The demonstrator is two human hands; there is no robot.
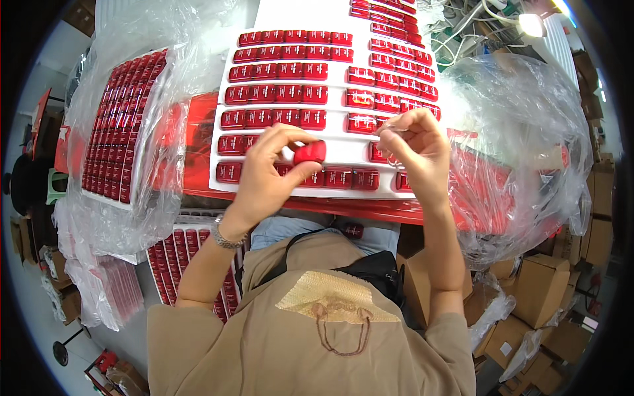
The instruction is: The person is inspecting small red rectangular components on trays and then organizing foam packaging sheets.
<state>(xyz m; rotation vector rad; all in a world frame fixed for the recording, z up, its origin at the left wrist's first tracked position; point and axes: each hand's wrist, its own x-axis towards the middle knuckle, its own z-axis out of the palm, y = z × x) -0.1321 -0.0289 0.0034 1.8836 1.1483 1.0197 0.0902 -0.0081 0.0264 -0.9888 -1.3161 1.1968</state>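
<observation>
Between the thumb and fingers of my left hand (267, 173) is a small glossy red case (310, 153), tilted above the white tray (335, 146). My right hand (420, 150) is to its right, thumb and fingertips pinched together. A thin, shiny, loop-like bit shows by those fingers, too small to name. Under both hands, rows of similar red cases (274, 94) with pale print fill the tray in a left and a right block. My hands cover part of the nearer rows. One more red case (353, 230) lies on my lap.
The tray rests on a red-covered table (201, 142). To the left, another full tray (124, 125) sits in clear plastic wrap. More filled trays (168, 264) are below left. Crumpled plastic (522, 138) bulges at the right, with cables (472, 33) behind and cardboard boxes (538, 290) lower right.
</observation>
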